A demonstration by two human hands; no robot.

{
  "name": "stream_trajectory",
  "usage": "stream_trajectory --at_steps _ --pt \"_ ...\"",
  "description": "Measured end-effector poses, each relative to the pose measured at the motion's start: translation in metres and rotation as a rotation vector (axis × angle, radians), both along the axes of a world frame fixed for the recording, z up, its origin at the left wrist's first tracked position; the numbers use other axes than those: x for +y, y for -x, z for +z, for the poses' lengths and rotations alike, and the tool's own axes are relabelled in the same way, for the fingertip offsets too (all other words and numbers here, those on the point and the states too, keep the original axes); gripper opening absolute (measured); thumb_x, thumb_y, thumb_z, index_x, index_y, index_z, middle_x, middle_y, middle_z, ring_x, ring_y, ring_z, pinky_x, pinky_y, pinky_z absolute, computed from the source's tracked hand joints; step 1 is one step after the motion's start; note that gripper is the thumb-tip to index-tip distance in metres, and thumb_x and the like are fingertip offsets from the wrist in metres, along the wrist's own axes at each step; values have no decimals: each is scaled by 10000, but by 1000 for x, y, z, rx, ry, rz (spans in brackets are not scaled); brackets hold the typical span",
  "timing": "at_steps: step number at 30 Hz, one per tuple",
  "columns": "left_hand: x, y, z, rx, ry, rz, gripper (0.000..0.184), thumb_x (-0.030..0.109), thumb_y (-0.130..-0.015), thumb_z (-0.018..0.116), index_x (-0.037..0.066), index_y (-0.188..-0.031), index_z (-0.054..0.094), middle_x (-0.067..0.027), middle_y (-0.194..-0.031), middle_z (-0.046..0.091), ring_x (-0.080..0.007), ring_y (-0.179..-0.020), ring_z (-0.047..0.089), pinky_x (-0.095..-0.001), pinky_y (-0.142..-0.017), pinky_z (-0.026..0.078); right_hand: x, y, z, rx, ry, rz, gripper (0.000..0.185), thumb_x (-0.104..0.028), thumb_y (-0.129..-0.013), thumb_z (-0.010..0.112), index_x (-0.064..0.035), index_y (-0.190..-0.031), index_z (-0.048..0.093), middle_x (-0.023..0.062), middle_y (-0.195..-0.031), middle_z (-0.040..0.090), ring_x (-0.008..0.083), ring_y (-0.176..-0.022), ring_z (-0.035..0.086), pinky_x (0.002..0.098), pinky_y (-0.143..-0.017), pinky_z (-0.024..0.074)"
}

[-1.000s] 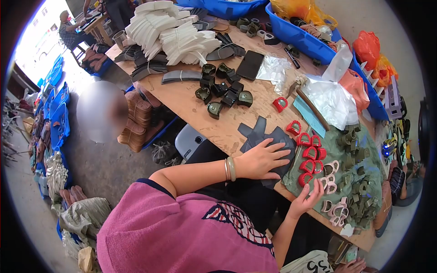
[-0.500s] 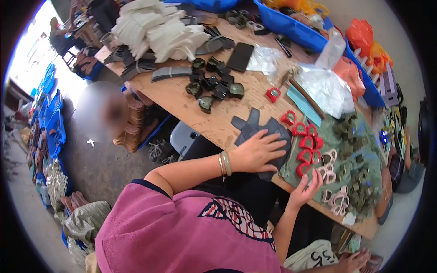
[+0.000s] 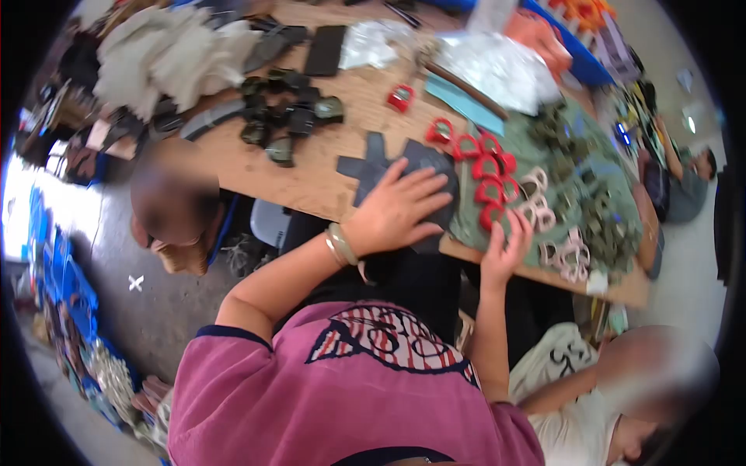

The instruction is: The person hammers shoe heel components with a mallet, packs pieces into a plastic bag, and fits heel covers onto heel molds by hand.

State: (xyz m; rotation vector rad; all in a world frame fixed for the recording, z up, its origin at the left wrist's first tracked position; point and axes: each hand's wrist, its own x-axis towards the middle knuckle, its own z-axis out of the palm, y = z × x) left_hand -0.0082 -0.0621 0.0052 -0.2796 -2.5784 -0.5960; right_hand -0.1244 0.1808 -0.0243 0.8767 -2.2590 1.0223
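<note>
One camera is worn on the person's head. It looks forward and down from quite near, over the pink short-sleeved knitted shirt (image 3: pixel 311 404), to the brown flat wooden table (image 3: pixel 357 105), whose near edge runs slanting across the round, wide view, dark in its corners

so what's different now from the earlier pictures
The camera view has swung, so the table and its contents sit further up and left in the picture. More of a co-worker shows at lower right. No grasp or release is visible: the left hand stays spread on the dark pieces, the right hand open beside the red loops.
</note>
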Motion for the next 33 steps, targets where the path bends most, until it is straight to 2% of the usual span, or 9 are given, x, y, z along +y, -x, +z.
stream_trajectory --at_steps 1,6,23,28,31,33 --pt "2 1 -1 0 -27 -53 511 393 -866 691 118 -1290 614 -102 -1410 544 -279 -1351 458 -527 -1143 282 0 0 1 4 -9 -2 287 -88 -907 658 -14 -1183 632 167 -1204 595 343 -1125 562 422 -996 423" --pt "4 2 -1 -16 0 22 466 349 -871 693 109 -1265 629 -94 -1397 555 -276 -1330 479 -489 -1140 307 -2 1 2 11 -11 6 276 -94 -907 658 -13 -1170 634 156 -1201 601 331 -1127 565 404 -999 423" --pt "6 3 5 -35 5 27 463 303 -850 727 95 -1254 639 -90 -1389 570 -281 -1335 485 -489 -1132 326 -6 -2 13 -30 16 70 303 -121 -908 669 -16 -1189 625 153 -1195 596 321 -1114 569 401 -981 440" --pt "6 0 2 -43 10 31 451 316 -860 712 101 -1250 638 -86 -1384 568 -274 -1330 482 -488 -1131 322 -16 13 33 14 -10 79 318 -117 -900 679 -14 -1196 622 138 -1181 606 311 -1063 593 390 -947 460" --pt "5 2 6 -37 -2 14 468 293 -843 731 93 -1255 638 -91 -1389 569 -287 -1340 480 -486 -1134 324 -35 39 47 -156 39 150 323 -109 -899 680 -6 -1198 616 133 -1152 617 304 -1023 615 379 -919 480" --pt "4 -1 9 -59 -2 29 464 299 -844 725 96 -1251 635 -89 -1386 565 -280 -1330 480 -488 -1130 323 -54 71 40 -164 -18 136 338 -113 -868 700 -9 -1178 616 144 -1137 626 326 -1008 628 400 -898 496"
